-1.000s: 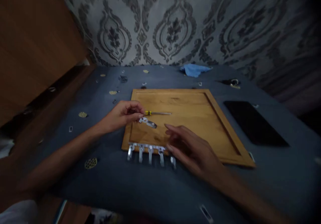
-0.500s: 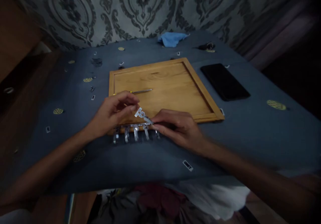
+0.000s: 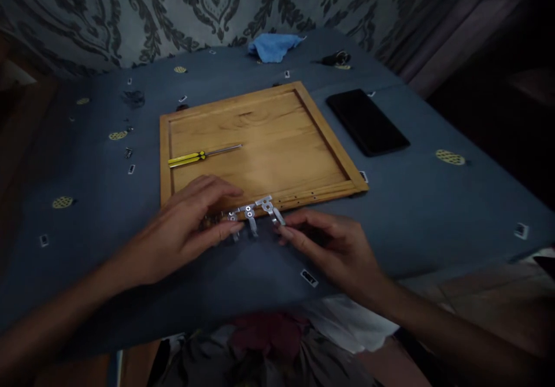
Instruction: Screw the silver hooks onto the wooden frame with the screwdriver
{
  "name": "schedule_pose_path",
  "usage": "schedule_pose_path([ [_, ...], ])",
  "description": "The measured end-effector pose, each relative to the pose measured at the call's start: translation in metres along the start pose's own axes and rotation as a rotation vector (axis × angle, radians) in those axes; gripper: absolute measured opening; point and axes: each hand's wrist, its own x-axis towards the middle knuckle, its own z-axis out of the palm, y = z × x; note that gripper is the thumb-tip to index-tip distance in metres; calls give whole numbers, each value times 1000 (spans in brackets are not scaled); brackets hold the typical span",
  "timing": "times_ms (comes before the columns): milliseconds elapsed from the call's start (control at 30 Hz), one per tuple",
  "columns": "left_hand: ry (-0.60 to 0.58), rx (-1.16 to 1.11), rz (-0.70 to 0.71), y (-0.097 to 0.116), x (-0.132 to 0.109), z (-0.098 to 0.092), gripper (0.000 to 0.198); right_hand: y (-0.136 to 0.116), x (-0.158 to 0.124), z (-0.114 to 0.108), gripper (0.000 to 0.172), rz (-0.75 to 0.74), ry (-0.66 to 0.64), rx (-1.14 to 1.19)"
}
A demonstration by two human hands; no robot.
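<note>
A wooden board (image 3: 260,138) lies on the blue tablecloth (image 3: 433,213). A yellow-handled screwdriver (image 3: 195,157) rests on its left part. A row of shiny metal hooks (image 3: 249,216) hangs off the board's near edge. My left hand (image 3: 186,228) lies flat over the left hooks, fingers stretched out, hiding some of them. My right hand (image 3: 332,245) pinches the lower end of the rightmost hook (image 3: 271,209), which sits against the board's edge beside the others.
A black phone (image 3: 366,122) lies right of the board. A blue cloth (image 3: 273,45) and a small dark item (image 3: 336,59) are at the far side by the patterned wall. Small metal bits (image 3: 128,153) are scattered left. The table's near edge is just below my hands.
The loose hook went from above the board down to its near edge, right of the row. My left hand let go of it and now lies on the row. The screwdriver is uncovered.
</note>
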Motion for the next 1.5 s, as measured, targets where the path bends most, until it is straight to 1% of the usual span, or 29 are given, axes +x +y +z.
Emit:
schedule_pose_path([
  [100, -82, 39, 9, 5, 4, 4, 31, -1, -3, 3, 15, 60, -7, 42],
  [200, -118, 59, 20, 10, 9, 10, 31, -1, 0, 4, 14, 87, -32, 84],
  [300, -118, 93, 27, 11, 13, 17, 30, 0, 2, 4, 14, 84, -51, 97],
  [433, -136, 142, 29, 11, 16, 25, 28, 2, 0, 4, 17, 92, -76, 56],
  [533, -164, 179, 7, 14, 18, 26, 27, 3, -1, 5, 20, 54, -80, 13],
  [667, -216, 235, -35, 19, 20, 25, 29, 1, 0, 6, 17, 35, -87, 21],
  [800, -177, 249, -12, 21, 20, 27, 33, -2, 0, 7, 18, 49, -103, 32],
  [933, -133, 264, 11, 22, 20, 32, 34, -3, -2, 7, 18, 30, -75, -19],
  [1133, -113, 243, 0, 24, 20, 34, 32, -4, -1, 7, 21, 37, -58, -16],
  [1267, -114, 233, -17, 25, 19, 35, 29, -4, -1, 8, 20, 43, -43, 5],
  [1367, -115, 236, -22, 26, 19, 36, 28, -3, -2, 9, 18, 50, -48, 11],
  [1500, -101, 237, -35, 26, 21, 38, 24, -2, -3, 8, 20, 53, -58, -21],
])
